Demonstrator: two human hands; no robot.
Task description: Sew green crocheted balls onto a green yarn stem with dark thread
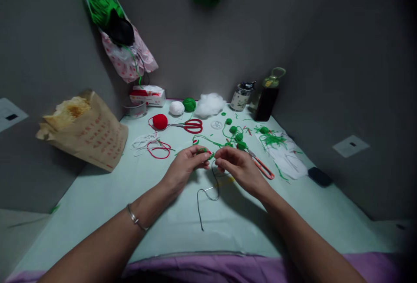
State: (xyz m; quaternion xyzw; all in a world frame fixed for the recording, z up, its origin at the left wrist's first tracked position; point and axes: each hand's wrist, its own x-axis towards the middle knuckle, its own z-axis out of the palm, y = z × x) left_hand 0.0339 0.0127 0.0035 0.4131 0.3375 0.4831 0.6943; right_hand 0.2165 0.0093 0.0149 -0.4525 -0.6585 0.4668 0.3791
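My left hand [190, 161] pinches a small green and red yarn piece [208, 154] between thumb and fingers. Close beside it, almost touching, my right hand [236, 162] has its thumb and fingers drawn together; what sits at the fingertips is too small to make out. From between the hands a dark thread [217, 187] hangs down and curls onto the table. A thin needle [209, 189] lies along that thread. Just beyond the fingers rests another little red and green piece [195, 142]. Orange-handled snips [263, 168] lie right of my right hand.
Red-handled scissors [193, 126], a red yarn ball [160, 121], a white ball [177, 108], a green ball [189, 104] and stuffing [209, 105] lie behind. A paper bag [100, 133] stands left, a bottle [267, 96] back right. Green yarn balls [239, 137] lie ahead.
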